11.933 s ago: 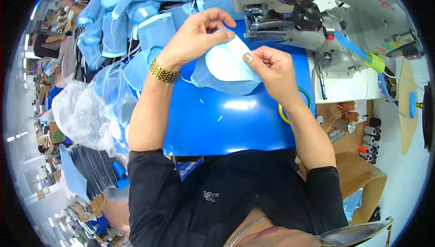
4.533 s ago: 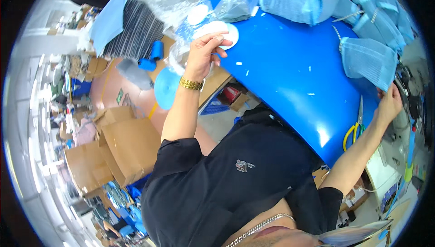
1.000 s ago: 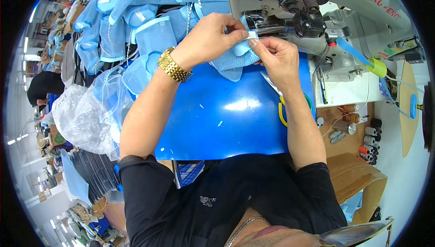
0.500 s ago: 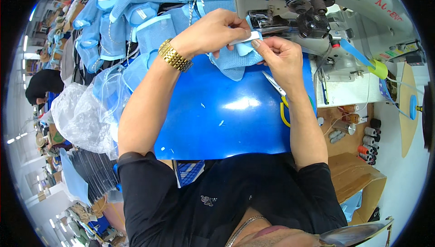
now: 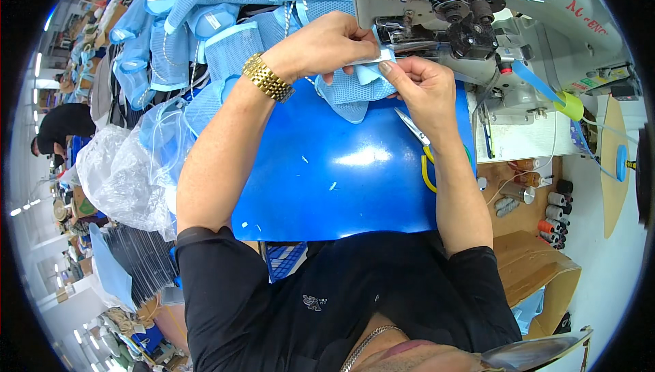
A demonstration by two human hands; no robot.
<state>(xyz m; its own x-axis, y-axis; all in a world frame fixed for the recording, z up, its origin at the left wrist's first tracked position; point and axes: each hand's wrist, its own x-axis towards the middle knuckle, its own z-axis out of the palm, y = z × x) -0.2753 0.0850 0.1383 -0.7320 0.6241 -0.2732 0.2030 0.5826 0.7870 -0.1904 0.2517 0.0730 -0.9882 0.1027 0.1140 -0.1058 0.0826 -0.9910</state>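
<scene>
A light blue mesh bag [image 5: 349,101] hangs between my hands, close in front of the sewing machine head [image 5: 471,39]. My left hand [image 5: 326,46], with a gold watch [image 5: 267,78] on the wrist, pinches the bag's upper edge near a white label strip [image 5: 372,57]. From the other side my right hand [image 5: 428,91] grips the bag's folded blue band between thumb and fingers. The bag's top edge reaches toward the machine's metal arm, and my left fingers partly hide it. Scissors [image 5: 424,148] with yellow handles lie beside my right forearm, which partly covers them.
Several blue mesh bags [image 5: 233,51] with cords are piled at the far left. Clear plastic wrap [image 5: 126,179] bulges beside the blue work surface [image 5: 321,198]. Thread spools [image 5: 554,215] and a cardboard box [image 5: 535,269] stand at right. A person in black [image 5: 67,126] bends over in the left background.
My left hand has shifted slightly, and the white label strip now appears narrower, lying flatter against the bag. My right hand keeps its hold. The background person has moved a little.
</scene>
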